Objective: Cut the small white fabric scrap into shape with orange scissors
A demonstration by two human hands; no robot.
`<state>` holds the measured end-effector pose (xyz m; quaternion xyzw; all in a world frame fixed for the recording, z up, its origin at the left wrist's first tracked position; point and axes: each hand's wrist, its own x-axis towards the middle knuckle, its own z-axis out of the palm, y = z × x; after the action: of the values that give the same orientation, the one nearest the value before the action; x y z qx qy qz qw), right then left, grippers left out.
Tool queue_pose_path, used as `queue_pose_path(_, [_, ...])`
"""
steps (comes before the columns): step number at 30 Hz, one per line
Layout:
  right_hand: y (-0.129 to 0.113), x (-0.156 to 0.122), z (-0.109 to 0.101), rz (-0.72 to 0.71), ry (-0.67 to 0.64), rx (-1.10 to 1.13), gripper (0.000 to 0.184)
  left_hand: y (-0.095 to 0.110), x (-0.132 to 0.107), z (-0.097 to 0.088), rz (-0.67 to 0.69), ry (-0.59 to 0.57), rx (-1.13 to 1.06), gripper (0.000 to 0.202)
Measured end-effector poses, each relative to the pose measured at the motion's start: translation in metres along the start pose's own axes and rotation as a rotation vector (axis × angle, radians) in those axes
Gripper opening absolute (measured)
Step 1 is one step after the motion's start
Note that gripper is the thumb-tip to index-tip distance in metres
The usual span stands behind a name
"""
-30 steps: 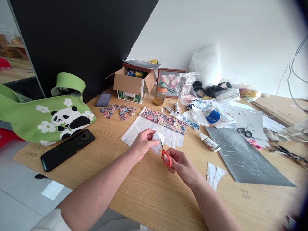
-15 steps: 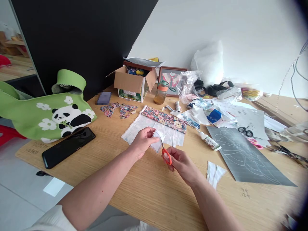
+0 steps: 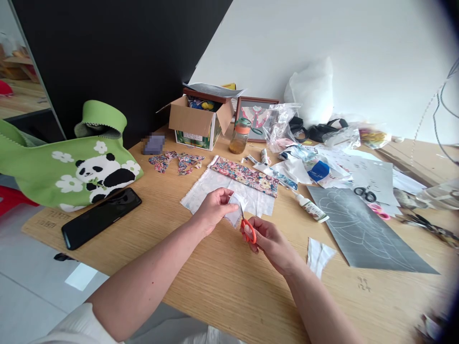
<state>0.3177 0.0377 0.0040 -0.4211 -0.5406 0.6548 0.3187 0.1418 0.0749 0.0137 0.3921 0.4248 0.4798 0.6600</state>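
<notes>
My left hand (image 3: 216,209) pinches a small white piece of fabric (image 3: 234,217) between thumb and fingers. My right hand (image 3: 265,239) is closed around the orange handles of a pair of scissors (image 3: 248,230), whose blades reach up to the edge of that piece. Whether the blades are parted is too small to tell. Behind my hands lies a larger pale cloth (image 3: 195,191) with a folded floral fabric strip (image 3: 244,176) on it. A white fabric scrap (image 3: 319,256) rests to the right of my right forearm.
A phone (image 3: 102,217) and a green panda bag (image 3: 68,167) are at the left. Floral cutouts (image 3: 188,164), a cardboard box (image 3: 195,119) and a drink bottle (image 3: 239,137) stand behind. On the right lie a glue bottle (image 3: 311,209), a grey patterned sheet (image 3: 373,234) and black-handled scissors (image 3: 365,194).
The view has shifted very slightly. My hands, the scissors and the white piece keep nearly the same positions.
</notes>
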Motion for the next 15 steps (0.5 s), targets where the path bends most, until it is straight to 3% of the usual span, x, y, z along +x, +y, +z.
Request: queue_pose_path(15, [-0.0022,-0.0002,0.0016,-0.001,0.018,-0.023,0.046,0.002,0.0001,-0.0001,-0.001,0.006,-0.011,0.047])
